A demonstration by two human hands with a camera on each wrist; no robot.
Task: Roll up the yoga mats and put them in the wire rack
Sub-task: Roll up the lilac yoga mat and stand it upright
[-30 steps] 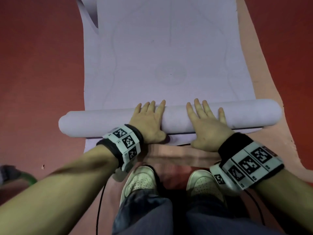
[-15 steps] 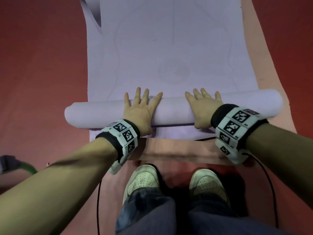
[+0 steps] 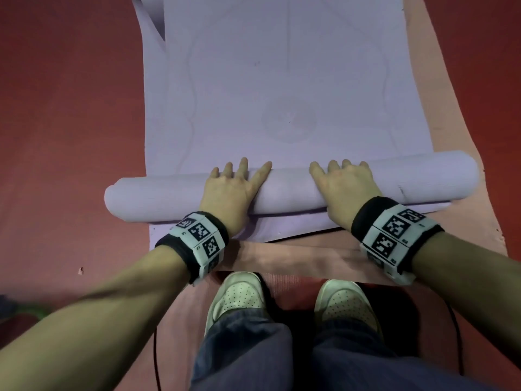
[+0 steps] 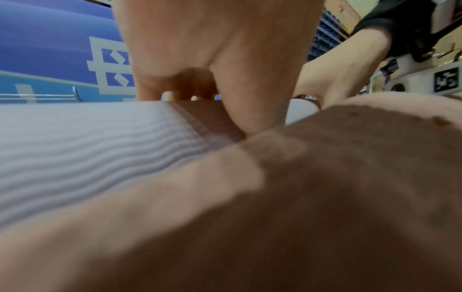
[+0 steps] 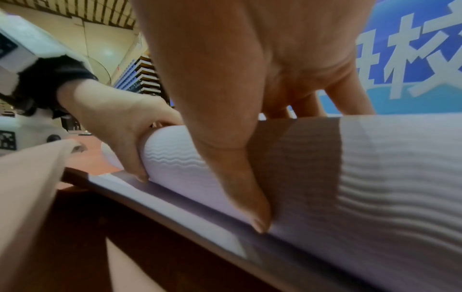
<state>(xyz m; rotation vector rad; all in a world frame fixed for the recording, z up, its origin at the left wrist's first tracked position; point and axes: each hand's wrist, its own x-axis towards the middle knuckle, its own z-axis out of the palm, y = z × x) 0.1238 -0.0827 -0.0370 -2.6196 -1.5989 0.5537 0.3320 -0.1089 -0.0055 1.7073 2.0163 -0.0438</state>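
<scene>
Both forearms are bare, with no sleeves in the head view. Each wrist carries a black fabric wristband wrapped by a white block faced with square black-and-white fiducial markers; the left band shows three markers in a row, the right band shows several across two faces. A white camera housing hangs under the right wrist (its round dark screw or lens shows in the left wrist view). Thin black cables trail from each wrist down past the legs. The person wears dark blue denim jeans and pale, off-white shoes with perforated toe caps.
</scene>
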